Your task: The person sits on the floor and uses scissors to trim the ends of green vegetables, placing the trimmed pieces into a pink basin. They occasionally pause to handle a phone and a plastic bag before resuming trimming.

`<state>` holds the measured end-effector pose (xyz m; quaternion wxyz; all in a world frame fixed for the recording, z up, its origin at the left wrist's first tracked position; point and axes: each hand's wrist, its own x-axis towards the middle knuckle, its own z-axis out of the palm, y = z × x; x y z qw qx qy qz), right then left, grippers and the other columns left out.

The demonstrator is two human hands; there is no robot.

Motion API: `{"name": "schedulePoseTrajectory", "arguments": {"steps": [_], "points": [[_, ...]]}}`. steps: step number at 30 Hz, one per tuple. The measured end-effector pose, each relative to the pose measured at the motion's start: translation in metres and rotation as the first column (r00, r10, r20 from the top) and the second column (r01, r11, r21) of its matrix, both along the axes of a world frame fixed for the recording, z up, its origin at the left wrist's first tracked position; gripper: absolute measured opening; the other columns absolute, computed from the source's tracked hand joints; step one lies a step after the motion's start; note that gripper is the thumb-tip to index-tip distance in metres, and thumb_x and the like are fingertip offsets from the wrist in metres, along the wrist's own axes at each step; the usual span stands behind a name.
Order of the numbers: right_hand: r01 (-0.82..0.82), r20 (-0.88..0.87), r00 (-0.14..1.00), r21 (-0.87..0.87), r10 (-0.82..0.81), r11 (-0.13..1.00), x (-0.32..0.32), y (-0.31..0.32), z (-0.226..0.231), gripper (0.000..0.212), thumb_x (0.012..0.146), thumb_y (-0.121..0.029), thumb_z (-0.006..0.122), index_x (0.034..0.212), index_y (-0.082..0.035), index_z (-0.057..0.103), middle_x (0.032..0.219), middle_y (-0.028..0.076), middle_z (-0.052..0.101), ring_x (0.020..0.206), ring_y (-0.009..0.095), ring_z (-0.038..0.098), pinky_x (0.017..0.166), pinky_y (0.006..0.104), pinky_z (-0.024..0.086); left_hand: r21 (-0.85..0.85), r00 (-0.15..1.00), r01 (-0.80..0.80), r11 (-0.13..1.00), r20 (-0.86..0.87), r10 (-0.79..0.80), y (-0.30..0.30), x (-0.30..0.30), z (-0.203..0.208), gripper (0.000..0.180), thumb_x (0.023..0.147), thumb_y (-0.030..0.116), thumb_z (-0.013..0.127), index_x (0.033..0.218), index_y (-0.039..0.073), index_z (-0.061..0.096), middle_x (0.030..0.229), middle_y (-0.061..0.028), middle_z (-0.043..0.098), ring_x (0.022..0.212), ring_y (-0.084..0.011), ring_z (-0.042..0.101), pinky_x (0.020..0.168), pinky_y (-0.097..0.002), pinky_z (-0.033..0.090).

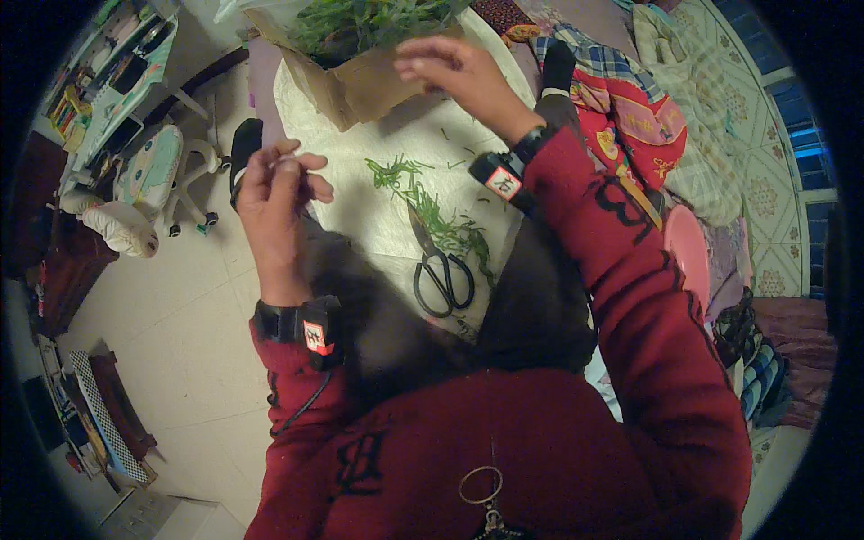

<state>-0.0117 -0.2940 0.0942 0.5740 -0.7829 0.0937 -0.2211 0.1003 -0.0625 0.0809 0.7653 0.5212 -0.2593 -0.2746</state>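
My left hand (277,193) is raised over the left edge of the white sheet (328,135), its fingers loosely bent and apart with nothing visible in them. My right hand (459,76) hovers by the right side of an open cardboard box (360,94), thumb and fingers apart, holding nothing I can see. Long green plant stems (369,25) fill that box. Between my legs, black-handled scissors (430,256) lie on the sheet with their handles toward me. Cut green pieces (436,220) are scattered around the blades, with a few loose bits nearer the box.
To the right are a red patterned cloth (634,135), a pink basin (686,261) and a pale checked blanket (697,117). On the left, a small chair (153,175) stands on the tiled floor (193,333), near a cluttered shelf (117,85).
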Motion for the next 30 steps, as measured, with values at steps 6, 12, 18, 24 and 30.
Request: {"name": "schedulePoseTrajectory", "arguments": {"steps": [6,12,18,24,30], "points": [[0.167,-0.256,0.943,-0.188,-0.212,0.968,-0.032,0.014,-0.090,0.032,0.075,-0.017,0.060,0.104,-0.005,0.060,0.095,0.011,0.062,0.086,0.021,0.059,0.076,0.0306,0.047,0.182,0.990,0.057,0.982,-0.140,-0.031,0.008,-0.029,-0.047,0.020,0.085,0.007,0.044,0.102,-0.001,0.049,0.080,-0.0098,0.060,0.056,-0.0119,0.054,0.054,-0.0232,0.045],[0.021,-0.226,0.963,-0.473,-0.145,0.881,-0.010,0.024,-0.145,0.057,0.065,-0.024,0.066,0.116,-0.005,0.050,0.109,0.022,0.051,0.100,0.035,0.050,0.088,0.0394,0.040,0.280,0.954,0.213,0.936,-0.266,-0.137,-0.006,-0.052,-0.082,0.018,0.087,0.008,0.044,0.102,0.000,0.050,0.078,-0.0082,0.059,0.056,-0.0109,0.054,0.053,-0.0229,0.045],[-0.122,-0.375,0.923,-0.502,-0.088,0.856,0.037,0.019,-0.178,0.067,0.064,-0.030,0.068,0.123,-0.006,0.045,0.125,0.025,0.039,0.118,0.039,0.035,0.097,0.0424,0.031,0.276,0.932,0.301,0.913,-0.289,-0.219,-0.009,-0.049,-0.100,0.018,0.089,0.007,0.042,0.103,-0.001,0.050,0.079,-0.0085,0.059,0.058,-0.0110,0.054,0.054,-0.0233,0.046],[-0.296,-0.459,0.888,-0.540,0.020,0.788,0.042,0.027,-0.206,0.048,0.069,-0.028,0.061,0.114,-0.012,0.052,0.121,0.012,0.045,0.118,0.031,0.037,0.093,0.0498,0.030,0.279,0.922,0.319,0.906,-0.312,-0.228,-0.012,-0.046,-0.103,0.019,0.089,0.012,0.043,0.102,0.001,0.051,0.079,-0.0077,0.059,0.056,-0.0121,0.053,0.055,-0.0237,0.045],[-0.228,-0.212,0.969,-0.551,0.129,0.803,-0.012,0.042,-0.202,0.030,0.071,-0.013,0.051,0.100,-0.008,0.056,0.099,0.012,0.054,0.098,0.031,0.050,0.085,0.0408,0.040,0.274,0.927,0.310,0.911,-0.300,-0.225,-0.007,-0.044,-0.101,0.018,0.087,0.009,0.043,0.101,0.001,0.051,0.078,-0.0079,0.060,0.057,-0.0116,0.054,0.055,-0.0236,0.045]]}}
